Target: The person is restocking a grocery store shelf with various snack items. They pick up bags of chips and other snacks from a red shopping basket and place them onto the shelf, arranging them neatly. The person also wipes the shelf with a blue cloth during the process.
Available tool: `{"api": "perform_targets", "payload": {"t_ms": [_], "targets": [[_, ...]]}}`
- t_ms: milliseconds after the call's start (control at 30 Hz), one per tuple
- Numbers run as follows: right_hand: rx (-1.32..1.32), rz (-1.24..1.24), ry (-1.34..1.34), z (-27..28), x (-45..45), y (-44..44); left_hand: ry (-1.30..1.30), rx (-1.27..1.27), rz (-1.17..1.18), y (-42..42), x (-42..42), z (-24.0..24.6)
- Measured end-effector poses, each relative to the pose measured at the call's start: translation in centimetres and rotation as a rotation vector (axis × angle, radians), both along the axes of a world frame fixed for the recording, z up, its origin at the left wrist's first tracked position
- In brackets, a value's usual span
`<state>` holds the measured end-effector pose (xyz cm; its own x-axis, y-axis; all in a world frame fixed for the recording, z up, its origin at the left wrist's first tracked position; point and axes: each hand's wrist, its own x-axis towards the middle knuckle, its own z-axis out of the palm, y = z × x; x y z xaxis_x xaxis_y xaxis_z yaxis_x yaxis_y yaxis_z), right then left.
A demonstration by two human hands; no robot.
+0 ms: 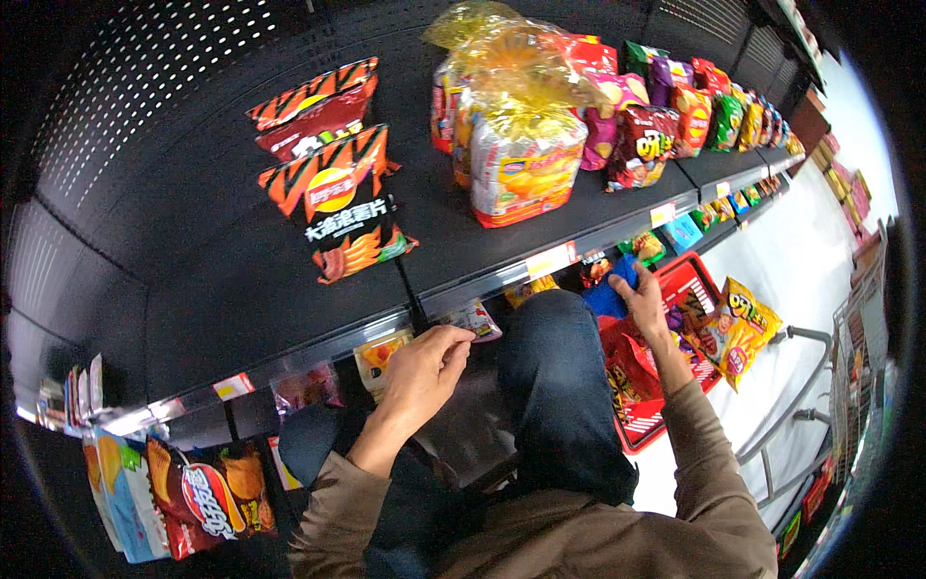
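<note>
My right hand [645,302] grips a blue cloth [609,298] beside the shelf front, above a red plastic shopping basket [696,271]. Snack bags fill the basket, among them a red one [636,369]; a yellow chip bag [741,329] leans out over its right side. With its fingers curled, my left hand [430,365] hovers just below the upper shelf's front edge. Its fingertips overlap a small white-and-pink packet [474,320] on the lower shelf; whether they touch it, I cannot tell. My knee in dark jeans [553,362] rises between the two hands.
Orange-and-black chip bags [340,206] stand on the black upper shelf [195,318]. A yellow-wrapped multipack [532,170] and a row of bags [691,119] stand farther right. More bags [195,499] sit lower left. A metal shopping cart [857,347] stands at right.
</note>
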<state>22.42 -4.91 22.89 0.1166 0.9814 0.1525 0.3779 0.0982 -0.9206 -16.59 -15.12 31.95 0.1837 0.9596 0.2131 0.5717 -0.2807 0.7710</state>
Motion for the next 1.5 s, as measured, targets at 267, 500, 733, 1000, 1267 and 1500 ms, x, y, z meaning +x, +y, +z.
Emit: {"api": "perform_targets", "payload": {"t_ms": [267, 500, 733, 1000, 1267, 1500], "targets": [[0.066, 0.353, 0.235, 17.4, -15.1, -2.6, -0.49, 0.104, 0.324, -0.7, -5.3, 3.3], [0.108, 0.598, 0.534, 14.1, -29.5, -2.1, -0.481, 0.501, 0.677, -3.5, -11.4, 7.0], [0.045, 0.505, -0.301, 6.5, -33.4, -3.3, 0.093, 0.083, 0.344, -1.3, -13.1, 2.5], [-0.079, 0.526, -0.079, 6.0, -31.8, -3.5, 0.566, 0.14, 0.223, 1.0, -9.5, 0.8], [0.217, 0.484, -0.322, 7.0, -28.1, -3.6, 0.8, 0.232, 0.174, 2.6, -8.1, -0.2], [0.232, 0.553, -0.076, 10.1, -23.0, -3.4, 1.062, 0.06, 0.328, 1.7, -11.3, -0.5]]}}
